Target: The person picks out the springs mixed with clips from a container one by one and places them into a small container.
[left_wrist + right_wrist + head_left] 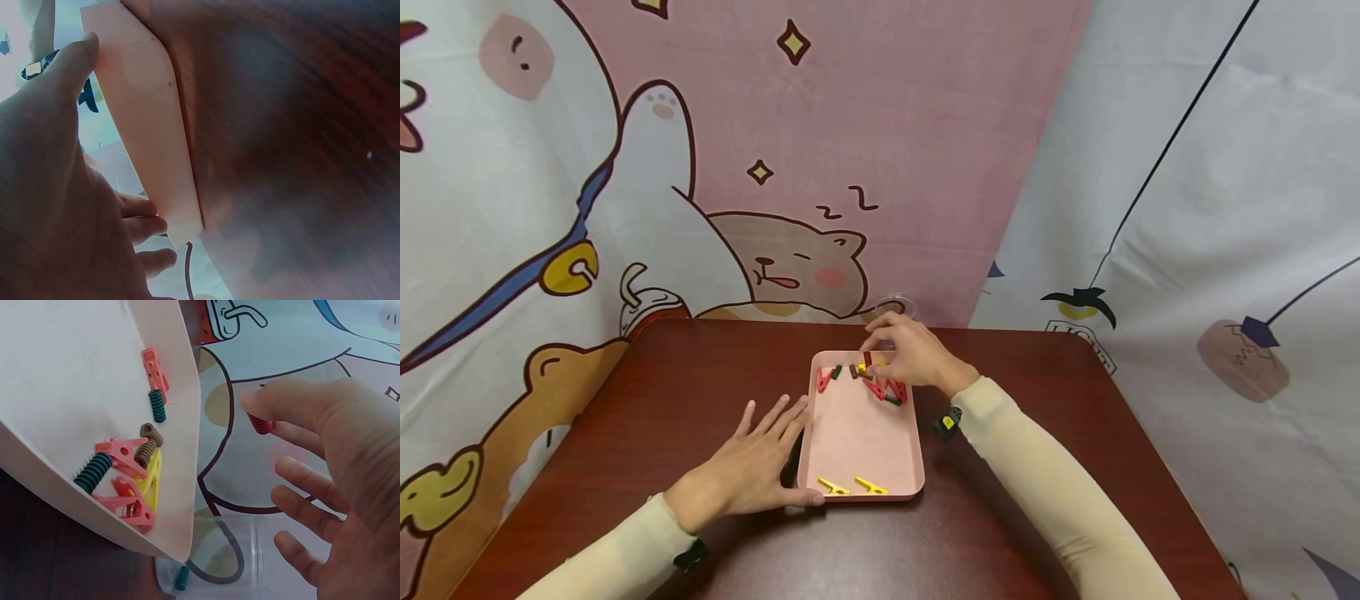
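Note:
My right hand (917,354) is above the far end of a pink tray (861,442). Between its thumb and index finger it pinches a small red ribbed piece, like a coil spring (260,424); the other fingers are spread. My left hand (748,471) lies along the tray's left side, fingers extended, with the thumb at the near corner. Under the right hand, the tray holds red clips (155,370), dark green ribbed pieces (94,472), a brown ribbed piece (146,452) and a yellow clip (154,481). Two yellow clips (871,486) lie at the near end.
Beyond the tray's far edge stands a clear plastic container (250,550) with a green ribbed piece (182,578) in it. The tray stands on a dark reddish wooden table (715,375). A printed cloth (925,167) hangs behind the table.

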`<state>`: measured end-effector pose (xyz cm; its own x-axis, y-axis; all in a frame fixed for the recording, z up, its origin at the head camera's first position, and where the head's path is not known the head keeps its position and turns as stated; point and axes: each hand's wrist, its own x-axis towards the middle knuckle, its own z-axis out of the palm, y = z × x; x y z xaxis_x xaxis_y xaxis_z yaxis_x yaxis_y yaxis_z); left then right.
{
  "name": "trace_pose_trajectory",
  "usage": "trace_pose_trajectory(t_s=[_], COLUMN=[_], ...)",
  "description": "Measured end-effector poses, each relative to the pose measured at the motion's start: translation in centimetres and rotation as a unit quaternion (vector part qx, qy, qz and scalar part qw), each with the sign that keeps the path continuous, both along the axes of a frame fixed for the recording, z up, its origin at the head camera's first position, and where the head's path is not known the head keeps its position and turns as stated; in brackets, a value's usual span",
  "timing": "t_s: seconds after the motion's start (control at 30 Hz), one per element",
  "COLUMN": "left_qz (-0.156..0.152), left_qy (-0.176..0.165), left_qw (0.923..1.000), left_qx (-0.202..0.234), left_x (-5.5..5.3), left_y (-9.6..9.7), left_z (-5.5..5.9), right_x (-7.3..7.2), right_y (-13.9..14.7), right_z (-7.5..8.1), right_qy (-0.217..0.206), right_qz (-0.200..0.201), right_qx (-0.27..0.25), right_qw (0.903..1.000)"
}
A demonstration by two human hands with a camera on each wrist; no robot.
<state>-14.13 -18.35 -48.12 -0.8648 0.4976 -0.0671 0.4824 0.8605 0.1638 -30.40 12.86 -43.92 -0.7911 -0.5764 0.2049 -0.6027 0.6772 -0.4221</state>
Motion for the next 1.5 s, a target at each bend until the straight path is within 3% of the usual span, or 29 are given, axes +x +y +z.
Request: trace_pose_trajectory(t_s=[0.37,1.07,1.5], left_qz=[0.001,0.000,-0.001], left_qy=[0.001,0.007,0.007], left_qw=[1.0000,1.0000,1.0000], left_qx=[0.007,0.006,0.000], left_x=[0.0,0.0,0.1], left_y=[-0.1,-0.2,-0.1], left_z=[-0.3,-0.4,-0.2], right_x=[-0.3,-2.5,-4.2], right_y=[1.0,3.4,4.5], right_z=[0.7,0.7,0.2], right_qy=[0.014,0.050,0.033], right_qz=[-0.013,-0.021,-0.074], right_qx=[-0.030,-0.093,-0.137], right_qw=[0.9994,0.9942,0.9873])
